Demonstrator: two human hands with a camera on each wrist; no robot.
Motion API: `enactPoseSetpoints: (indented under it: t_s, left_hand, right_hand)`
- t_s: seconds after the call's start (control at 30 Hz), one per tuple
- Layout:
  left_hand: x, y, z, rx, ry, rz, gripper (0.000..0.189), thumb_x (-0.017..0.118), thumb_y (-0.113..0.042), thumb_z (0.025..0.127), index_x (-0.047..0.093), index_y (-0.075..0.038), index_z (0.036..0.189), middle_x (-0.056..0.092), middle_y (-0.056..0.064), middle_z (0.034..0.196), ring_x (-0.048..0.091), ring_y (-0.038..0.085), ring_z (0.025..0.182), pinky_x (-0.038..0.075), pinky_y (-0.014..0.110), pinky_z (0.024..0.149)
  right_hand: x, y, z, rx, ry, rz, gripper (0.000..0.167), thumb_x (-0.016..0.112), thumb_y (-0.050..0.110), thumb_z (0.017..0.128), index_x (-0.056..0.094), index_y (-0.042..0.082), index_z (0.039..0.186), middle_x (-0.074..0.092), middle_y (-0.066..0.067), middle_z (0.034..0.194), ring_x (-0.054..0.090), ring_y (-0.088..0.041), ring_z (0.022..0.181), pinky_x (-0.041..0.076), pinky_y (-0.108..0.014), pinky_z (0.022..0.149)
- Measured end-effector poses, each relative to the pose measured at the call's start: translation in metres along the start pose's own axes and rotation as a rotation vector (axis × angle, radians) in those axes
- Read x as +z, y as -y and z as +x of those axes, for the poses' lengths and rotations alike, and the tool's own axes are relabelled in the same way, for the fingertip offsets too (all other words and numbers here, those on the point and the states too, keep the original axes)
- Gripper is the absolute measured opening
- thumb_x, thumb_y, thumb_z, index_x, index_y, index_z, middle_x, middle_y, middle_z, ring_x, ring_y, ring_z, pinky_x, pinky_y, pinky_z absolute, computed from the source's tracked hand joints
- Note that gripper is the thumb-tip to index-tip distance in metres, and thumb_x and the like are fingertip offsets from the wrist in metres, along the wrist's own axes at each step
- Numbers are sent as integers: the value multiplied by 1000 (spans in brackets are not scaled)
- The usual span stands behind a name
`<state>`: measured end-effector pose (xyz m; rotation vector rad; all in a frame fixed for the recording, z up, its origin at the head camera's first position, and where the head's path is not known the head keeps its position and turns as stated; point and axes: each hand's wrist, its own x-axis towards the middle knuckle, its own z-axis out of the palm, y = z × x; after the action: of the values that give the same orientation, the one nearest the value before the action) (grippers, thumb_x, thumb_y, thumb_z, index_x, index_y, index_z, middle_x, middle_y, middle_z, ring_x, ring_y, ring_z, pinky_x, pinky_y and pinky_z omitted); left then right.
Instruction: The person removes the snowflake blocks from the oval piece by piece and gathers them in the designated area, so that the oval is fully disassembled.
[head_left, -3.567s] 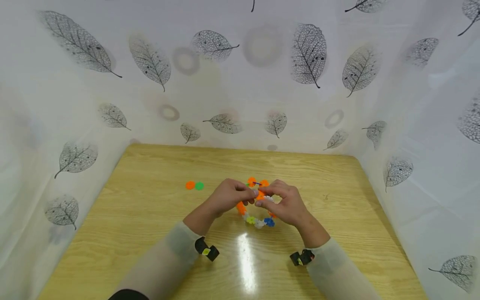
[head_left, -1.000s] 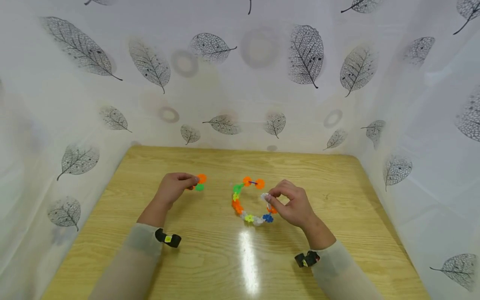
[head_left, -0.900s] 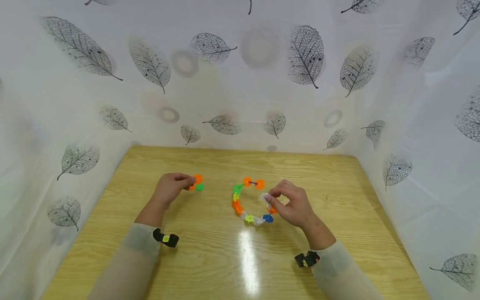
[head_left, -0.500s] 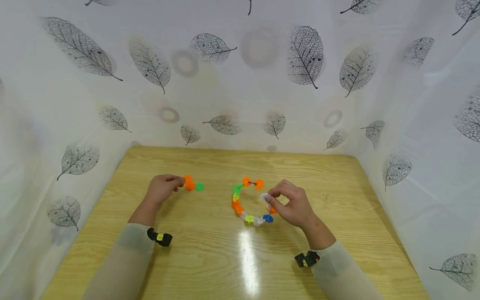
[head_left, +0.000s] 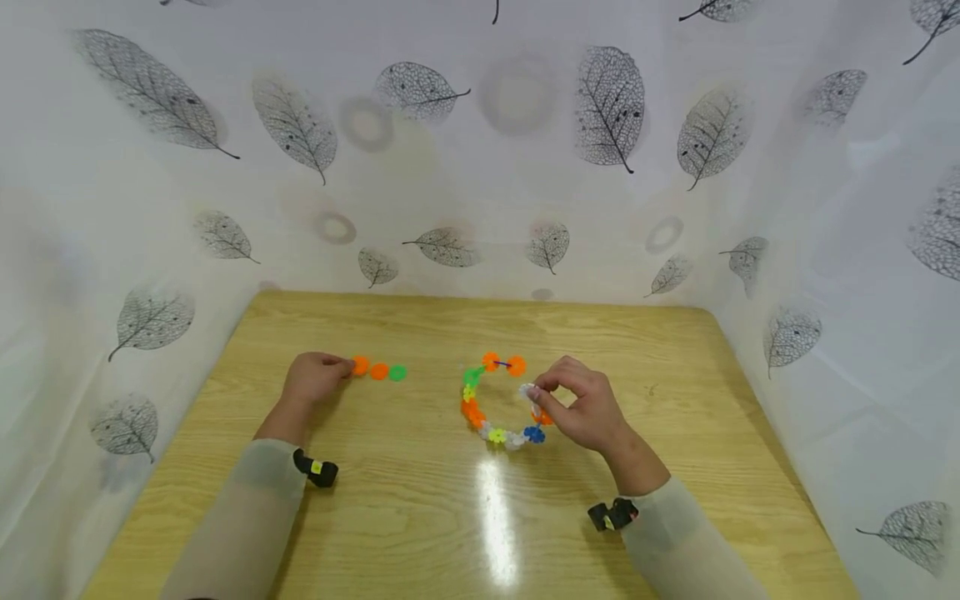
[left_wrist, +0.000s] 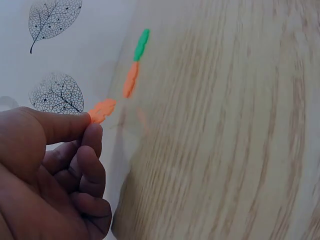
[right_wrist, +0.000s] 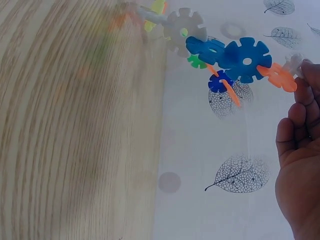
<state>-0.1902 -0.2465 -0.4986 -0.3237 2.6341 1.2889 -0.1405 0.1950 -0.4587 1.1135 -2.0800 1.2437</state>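
**Left hand (head_left: 311,382) with a loose orange disc (head_left: 361,366); right hand (head_left: 588,408) with a disc chain (head_left: 473,414)**

The left hand pinches the loose orange disc by its rim, toward the far left corner of the table (head_left: 405,517); whether the disc touches the wood cannot be told. Just beside it, away from the left edge, lie a second orange disc (head_left: 379,372) and a green disc (head_left: 397,373), all in one row. The right hand grasps a white disc (head_left: 527,390) at one end of the disc chain. The chain, with orange, green, yellow, white and blue members, curves as an open ring roughly midway between the left and right edges; its other end, an orange end disc (head_left: 516,366), points toward the far edge, apart from the white one. Leaf-print cloth (head_left: 480,192) rises beyond the far edge.
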Motion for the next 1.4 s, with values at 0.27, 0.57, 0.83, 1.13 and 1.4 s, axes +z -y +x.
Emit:
enactPoseSetpoints:
  t_s: [0.27, 0.57, 0.83, 1.13, 1.4]
  left_hand:
    - [-1, 5, 3, 3, 7, 109, 45, 64, -33, 102, 73, 7, 119, 67, 27, 127, 60, 45, 119, 48, 56, 102]
    - [1, 10, 6, 34, -21, 202, 44, 65, -38, 101, 78, 3, 110, 70, 25, 121, 64, 44, 111, 50, 55, 95]
    - [0, 8, 5, 37, -46, 237, 44, 67, -37, 100, 77, 4, 110, 71, 25, 117, 65, 43, 106, 51, 54, 91]
    - [12, 2, 0, 90, -110, 92, 41, 64, -36, 102, 76, 1, 113, 73, 20, 113, 66, 36, 100, 53, 49, 87]
    - [39, -25, -12, 177, -96, -60, 39, 69, -40, 100, 77, -4, 113, 74, 12, 104, 67, 25, 88, 54, 36, 71]
  right_hand:
    - [3, 0, 0, 19, 14, 16, 25, 81, -8, 81, 75, 14, 92, 69, 4, 84, 60, -13, 76, 50, -22, 71]
    - [5, 1, -1, 27, 22, 24, 24, 81, -6, 82, 76, 14, 92, 69, 4, 85, 60, -13, 76, 52, -36, 64]
    - [5, 3, -1, 25, 12, 22, 27, 82, -9, 80, 75, 14, 91, 70, 2, 85, 60, -14, 76, 51, -26, 70]
    - [3, 2, -1, 29, 17, 40, 3, 77, 10, 95, 75, 11, 92, 70, 1, 86, 61, -14, 77, 53, -32, 66]
    - [5, 1, 1, 30, 25, 42, 9, 76, 15, 97, 75, 7, 92, 70, 2, 86, 61, -13, 77, 52, -33, 66]
